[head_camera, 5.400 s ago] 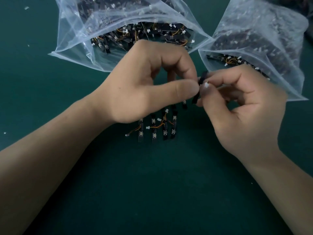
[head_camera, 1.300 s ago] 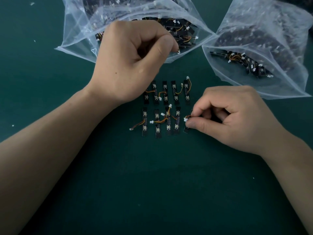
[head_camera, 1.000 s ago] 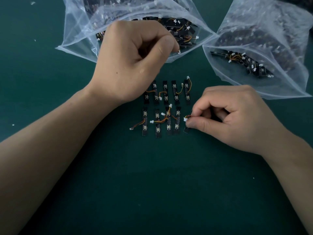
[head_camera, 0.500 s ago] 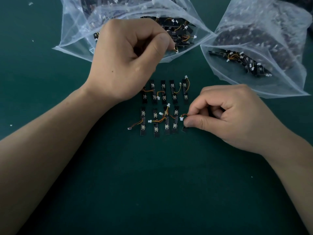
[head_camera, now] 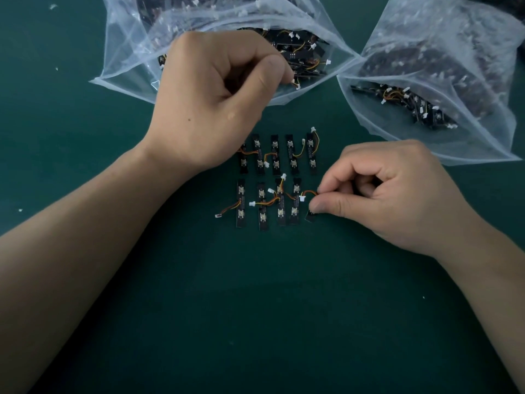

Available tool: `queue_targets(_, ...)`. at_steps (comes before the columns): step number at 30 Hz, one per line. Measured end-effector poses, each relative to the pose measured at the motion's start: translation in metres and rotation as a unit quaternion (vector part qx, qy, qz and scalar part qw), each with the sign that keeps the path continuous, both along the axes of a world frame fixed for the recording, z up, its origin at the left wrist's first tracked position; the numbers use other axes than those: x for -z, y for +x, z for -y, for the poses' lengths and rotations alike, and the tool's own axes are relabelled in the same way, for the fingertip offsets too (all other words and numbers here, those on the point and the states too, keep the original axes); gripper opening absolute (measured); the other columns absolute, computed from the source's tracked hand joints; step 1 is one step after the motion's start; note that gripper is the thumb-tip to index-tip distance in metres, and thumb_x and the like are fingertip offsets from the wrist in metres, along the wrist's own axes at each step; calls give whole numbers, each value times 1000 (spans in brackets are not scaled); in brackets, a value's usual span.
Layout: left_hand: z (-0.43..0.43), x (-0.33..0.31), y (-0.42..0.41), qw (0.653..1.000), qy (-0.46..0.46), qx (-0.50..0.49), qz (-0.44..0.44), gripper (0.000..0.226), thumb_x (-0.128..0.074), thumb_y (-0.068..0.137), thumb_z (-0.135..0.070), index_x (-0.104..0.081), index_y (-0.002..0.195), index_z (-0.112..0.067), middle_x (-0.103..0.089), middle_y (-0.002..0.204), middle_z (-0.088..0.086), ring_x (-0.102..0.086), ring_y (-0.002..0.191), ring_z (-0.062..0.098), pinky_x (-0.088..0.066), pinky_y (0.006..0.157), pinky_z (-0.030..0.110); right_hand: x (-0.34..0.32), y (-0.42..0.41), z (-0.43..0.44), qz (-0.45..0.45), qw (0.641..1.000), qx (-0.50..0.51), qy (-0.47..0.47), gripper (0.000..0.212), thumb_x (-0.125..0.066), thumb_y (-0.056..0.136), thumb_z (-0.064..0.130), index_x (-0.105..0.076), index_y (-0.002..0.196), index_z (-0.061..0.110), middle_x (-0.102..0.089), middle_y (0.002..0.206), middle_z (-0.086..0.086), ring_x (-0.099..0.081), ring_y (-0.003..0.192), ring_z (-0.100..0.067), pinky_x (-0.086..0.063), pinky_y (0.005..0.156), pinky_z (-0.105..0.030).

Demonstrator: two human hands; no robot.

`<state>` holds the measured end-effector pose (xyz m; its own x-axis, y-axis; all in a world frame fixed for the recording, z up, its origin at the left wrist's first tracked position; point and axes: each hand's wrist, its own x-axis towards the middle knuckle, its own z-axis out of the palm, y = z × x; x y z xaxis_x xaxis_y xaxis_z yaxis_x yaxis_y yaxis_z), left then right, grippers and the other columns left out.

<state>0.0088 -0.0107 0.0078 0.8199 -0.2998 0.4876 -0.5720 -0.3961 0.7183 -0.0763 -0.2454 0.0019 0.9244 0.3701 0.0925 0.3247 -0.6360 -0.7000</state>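
Strip board (head_camera: 310, 218), small and black, sits pinched between the thumb and curled forefinger of the right hand (head_camera: 397, 194). Its lower end touches the bench (head_camera: 255, 308) just right of the lower row of boards (head_camera: 264, 204). Its orange wire (head_camera: 309, 192) arcs leftward from the fingertips to a white connector (head_camera: 302, 198). An upper row of boards (head_camera: 275, 155) lies just beyond, five strips side by side, partly under the heel of the left hand (head_camera: 216, 103). That hand is curled at the mouth of the left bag (head_camera: 127, 52), thumb against forefinger, pinching a wired piece (head_camera: 295, 84) that is mostly hidden. To the right, the right bag (head_camera: 468, 143) lies open too, holding more dark boards.
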Motion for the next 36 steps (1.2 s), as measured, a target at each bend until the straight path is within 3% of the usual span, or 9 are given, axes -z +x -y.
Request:
queue_targets(12,0,0,0,1000,4,5,6,27,-54,103,-10,-77,91,-2,-63,60,5,-53,49,17,-38,48,33,2,1,2,29,999,-25,-2,9,-84,88,34,-83,93,26,-70,91,13,-56,62,-9,-37,61,-13)
queue_targets(20,0,0,0,1000,8,5,9,27,-54,104,-9,-77,93,-1,-63,60,6,-54,49,14,-38,49,29,5,2,4,50,998,-16,-16,8,-79,91,32,-81,97,28,-69,97,15,-51,55,-21,-44,56,-30)
queue_targets(27,0,0,1,1000,7,3,8,27,-54,103,-11,-77,93,-3,-63,60,6,-53,49,18,-38,49,30,7,1,2,95,995,37,11,5,-77,95,16,-77,98,20,-68,84,16,-57,63,-16,-38,60,-12)
queue_targets(30,0,1,1,1000,6,1,6,27,-54,103,-11,-78,93,-3,-63,61,5,-53,49,15,-37,51,26,8,0,1,117,989,81,30,7,-76,96,15,-76,97,21,-69,83,20,-61,63,-15,-42,58,-13)
queue_targets(36,0,0,2,1000,-1,-1,6,27,-53,103,-10,-77,93,-2,-62,61,4,-52,49,14,-37,52,25,10,5,3,141,973,174,53,5,-70,97,17,-71,95,22,-62,66,6,-57,58,-18,-43,55,-22)
